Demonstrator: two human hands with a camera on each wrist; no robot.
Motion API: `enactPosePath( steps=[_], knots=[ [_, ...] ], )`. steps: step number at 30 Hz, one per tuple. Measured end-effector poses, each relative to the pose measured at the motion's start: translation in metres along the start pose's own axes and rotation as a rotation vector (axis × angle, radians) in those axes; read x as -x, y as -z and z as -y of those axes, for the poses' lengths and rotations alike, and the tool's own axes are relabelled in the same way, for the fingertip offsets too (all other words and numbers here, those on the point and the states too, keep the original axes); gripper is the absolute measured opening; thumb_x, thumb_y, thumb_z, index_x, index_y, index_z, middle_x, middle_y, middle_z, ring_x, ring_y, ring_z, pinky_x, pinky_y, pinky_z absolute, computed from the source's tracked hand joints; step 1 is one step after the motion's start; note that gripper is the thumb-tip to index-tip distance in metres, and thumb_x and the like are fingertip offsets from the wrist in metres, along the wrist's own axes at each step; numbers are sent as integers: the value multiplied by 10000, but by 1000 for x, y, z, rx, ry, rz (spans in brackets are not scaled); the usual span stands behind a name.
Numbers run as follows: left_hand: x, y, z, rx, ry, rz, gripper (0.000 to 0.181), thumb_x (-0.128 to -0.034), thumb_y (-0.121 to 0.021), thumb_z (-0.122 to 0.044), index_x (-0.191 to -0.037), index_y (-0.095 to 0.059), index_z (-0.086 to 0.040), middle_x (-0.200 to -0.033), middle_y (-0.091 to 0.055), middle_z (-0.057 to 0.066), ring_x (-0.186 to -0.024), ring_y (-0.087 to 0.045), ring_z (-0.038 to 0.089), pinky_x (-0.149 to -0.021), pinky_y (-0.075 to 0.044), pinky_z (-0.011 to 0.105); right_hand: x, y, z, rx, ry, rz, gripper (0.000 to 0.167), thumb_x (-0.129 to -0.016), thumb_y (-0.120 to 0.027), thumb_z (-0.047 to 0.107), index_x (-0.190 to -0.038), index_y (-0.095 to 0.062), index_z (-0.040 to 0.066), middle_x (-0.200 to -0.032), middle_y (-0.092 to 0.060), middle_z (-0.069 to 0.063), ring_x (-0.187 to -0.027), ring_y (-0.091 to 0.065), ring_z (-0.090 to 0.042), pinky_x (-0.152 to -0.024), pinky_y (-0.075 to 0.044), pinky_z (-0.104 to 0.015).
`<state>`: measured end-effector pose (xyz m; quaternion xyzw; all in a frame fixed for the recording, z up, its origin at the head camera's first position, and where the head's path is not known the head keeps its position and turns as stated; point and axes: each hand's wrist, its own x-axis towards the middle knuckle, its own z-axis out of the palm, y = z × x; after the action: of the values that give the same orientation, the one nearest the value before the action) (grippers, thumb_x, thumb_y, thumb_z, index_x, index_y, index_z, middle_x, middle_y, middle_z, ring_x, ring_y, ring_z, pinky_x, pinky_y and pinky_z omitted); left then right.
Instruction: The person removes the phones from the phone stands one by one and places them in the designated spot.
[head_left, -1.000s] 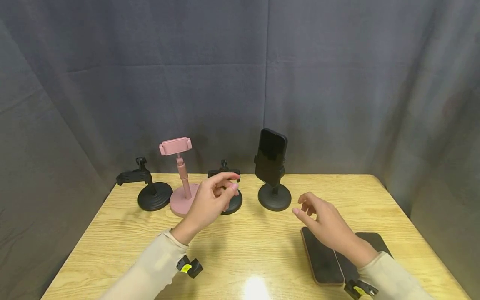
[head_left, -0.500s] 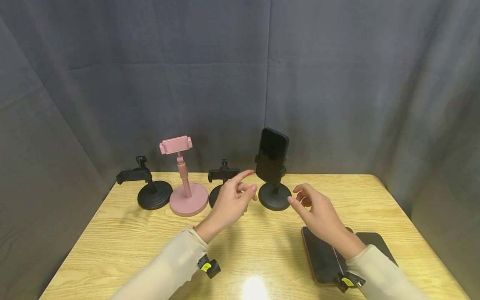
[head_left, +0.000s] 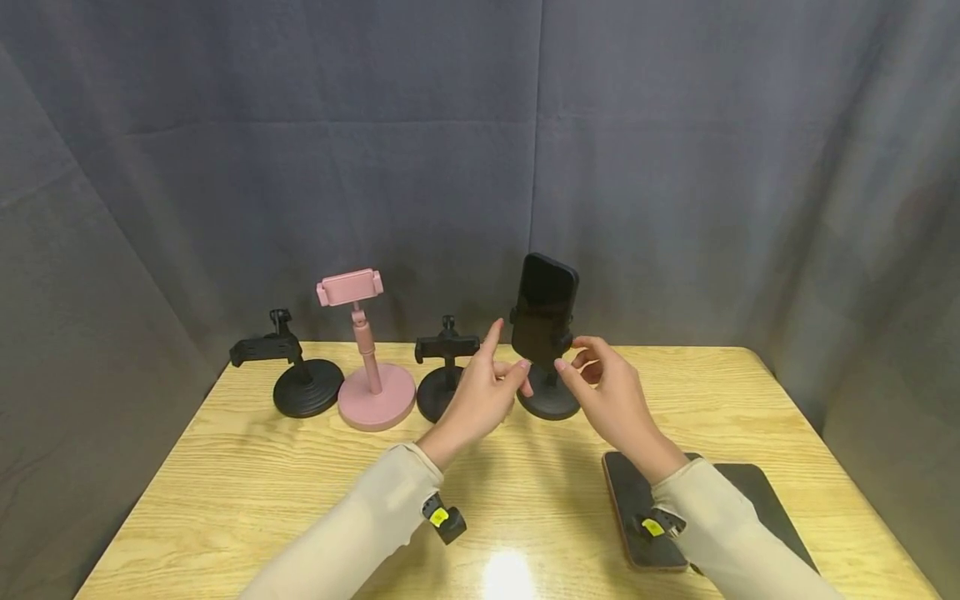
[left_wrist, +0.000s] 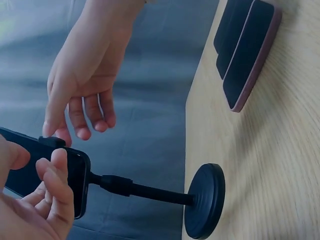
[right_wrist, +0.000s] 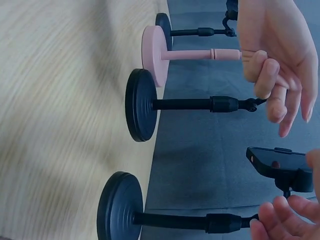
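Note:
A black smartphone (head_left: 546, 296) sits slanted in the clamp of a black phone stand (head_left: 550, 406) near the table's back edge. My left hand (head_left: 483, 390) hovers at its left, index finger raised and the other fingers loosely bent; the right wrist view shows a gap between this hand (right_wrist: 282, 65) and the phone (right_wrist: 282, 160). My right hand (head_left: 613, 398) is at the lower right of the phone, fingers relaxed. In the left wrist view, that hand's (left_wrist: 90, 75) thumb and index fingertip lie right by the clamp arm (left_wrist: 52, 141); whether they touch it cannot be told.
Left of the phone stand are a short black stand (head_left: 447, 346), a pink stand (head_left: 375, 400) and another black stand (head_left: 307, 392), their holders without phones. Dark phones (head_left: 637, 525) lie flat at the front right, partly under my right forearm. A grey curtain (head_left: 375, 167) hangs behind.
My left hand has moved right, from in front of the short black stand to beside the phone. My right hand has moved left and up toward the phone's clamp. The stands have stayed put.

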<state>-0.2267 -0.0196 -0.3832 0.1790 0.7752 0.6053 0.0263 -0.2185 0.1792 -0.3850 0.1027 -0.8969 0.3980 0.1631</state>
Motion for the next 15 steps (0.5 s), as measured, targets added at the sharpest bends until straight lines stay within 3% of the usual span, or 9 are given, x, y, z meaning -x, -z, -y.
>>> enactPosePath(
  steps=[4, 9, 13, 15],
  knots=[
    [-5, -1, 1, -27, 16, 8, 775, -1069, -505, -265, -1636, 14, -167, -809, -702, 185, -424, -364, 82, -432, -305, 217, -6, -4, 2, -2, 1, -11, 435, -980, -681, 308, -1298, -601, 23, -987, -674, -107, -853, -658, -251, -741, -540, -325],
    [-10, -3, 2, -37, 27, 20, 750, -1068, -495, -307, -1639, -23, -192, -723, -664, 76, -418, -335, 75, -423, -282, 218, -10, -6, 1, 9, 39, -66, 272, -974, -694, 218, -1151, -673, 12, -950, -670, -123, -811, -645, -245, -701, -509, -301],
    [-11, -4, 4, -58, 28, 7, 718, -1064, -495, -307, -1636, -76, -199, -779, -681, 95, -453, -371, 103, -456, -317, 235, -11, -5, 1, 26, 67, -76, 157, -984, -673, 168, -1020, -688, 16, -927, -658, -123, -776, -630, -233, -666, -484, -280],
    [-10, -4, 4, -84, 25, -5, 694, -1062, -494, -312, -1631, -113, -200, -850, -707, 110, -517, -456, 115, -513, -373, 252, -11, -3, 0, 34, 74, -75, 156, -994, -656, 158, -1002, -692, 7, -930, -662, -130, -766, -628, -231, -657, -479, -269]
  ],
)
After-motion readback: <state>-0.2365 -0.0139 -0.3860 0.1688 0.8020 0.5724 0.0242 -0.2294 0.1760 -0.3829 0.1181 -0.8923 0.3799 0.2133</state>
